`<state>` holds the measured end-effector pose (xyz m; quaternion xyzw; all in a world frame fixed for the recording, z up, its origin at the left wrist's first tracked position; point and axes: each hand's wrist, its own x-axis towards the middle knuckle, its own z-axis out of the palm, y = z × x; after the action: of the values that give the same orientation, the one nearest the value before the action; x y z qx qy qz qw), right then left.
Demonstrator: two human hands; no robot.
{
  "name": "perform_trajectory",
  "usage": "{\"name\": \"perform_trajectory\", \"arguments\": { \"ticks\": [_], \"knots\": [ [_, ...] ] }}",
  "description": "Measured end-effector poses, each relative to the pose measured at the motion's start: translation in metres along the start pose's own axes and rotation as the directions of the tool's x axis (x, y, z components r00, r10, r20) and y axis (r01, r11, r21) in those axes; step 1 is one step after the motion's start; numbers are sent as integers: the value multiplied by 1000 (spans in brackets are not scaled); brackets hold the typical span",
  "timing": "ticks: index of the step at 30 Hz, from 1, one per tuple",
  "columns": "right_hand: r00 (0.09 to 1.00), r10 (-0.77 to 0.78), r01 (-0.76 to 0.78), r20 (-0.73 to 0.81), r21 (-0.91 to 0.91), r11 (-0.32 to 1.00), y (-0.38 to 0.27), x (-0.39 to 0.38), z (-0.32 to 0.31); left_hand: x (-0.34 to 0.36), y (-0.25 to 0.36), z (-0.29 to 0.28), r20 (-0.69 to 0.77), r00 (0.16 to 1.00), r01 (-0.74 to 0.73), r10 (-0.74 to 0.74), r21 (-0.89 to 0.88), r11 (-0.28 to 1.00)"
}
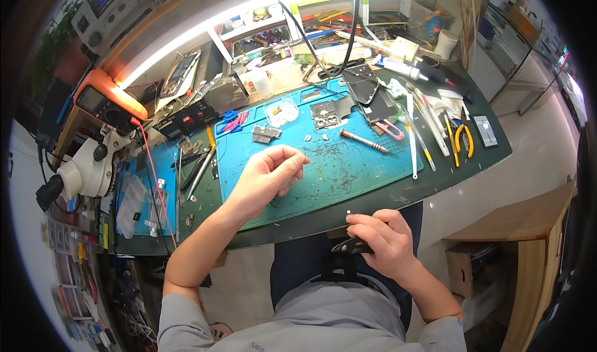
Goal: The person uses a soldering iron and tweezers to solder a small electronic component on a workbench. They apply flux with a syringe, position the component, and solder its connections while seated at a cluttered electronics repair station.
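Observation:
My left hand (264, 179) hovers over the blue work mat (298, 206). Its thumb and forefinger are pressed together, and anything between them is too small to make out. Lower and to the right, my right hand (384, 239) is past the bench's front edge, above my lap. A tiny white piece (349, 212) shows at its fingertips. A black thing with a pale dot (349, 247) lies under the curled fingers; I cannot tell whether they hold it. Beyond my left hand, a grey metal part (265, 134) and two small white bits (308, 137) lie on the mat.
A screwdriver (364, 142) and a phone board part (328, 114) lie farther back. Yellow-handled pliers (464, 139), tweezers and a phone (485, 131) sit at the right. An orange multimeter (106, 100) and a white microscope (87, 169) stand left. A black cable (303, 32) hangs overhead.

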<state>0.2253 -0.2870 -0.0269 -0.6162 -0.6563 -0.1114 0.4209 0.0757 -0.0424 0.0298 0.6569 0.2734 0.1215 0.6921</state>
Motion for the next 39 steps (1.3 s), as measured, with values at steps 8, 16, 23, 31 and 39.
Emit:
{"name": "perform_trajectory", "arguments": {
  "ticks": [8,16,23,31,39],
  "knots": [
    [997,-77,77,-7,-24,997,5,1,11,-5,-5,-10,47,999,7,-5,-49,999],
    [984,-174,173,43,38,984,5,-9,11,-10,-2,-13,36,999,9,-7,-46,999],
    [982,-37,48,185,-57,997,5,-46,26,-8,-1,-18,39,999,4,-2,-61,998],
    [998,-55,55,-2,-44,998,10,-44,-8,-5,4,-24,14,995,-98,99,-97,990],
    [882,434,-462,-183,-513,724,111,49,-49,-4,16,-47,-63,982,-177,177,1,984]
  ]
}}
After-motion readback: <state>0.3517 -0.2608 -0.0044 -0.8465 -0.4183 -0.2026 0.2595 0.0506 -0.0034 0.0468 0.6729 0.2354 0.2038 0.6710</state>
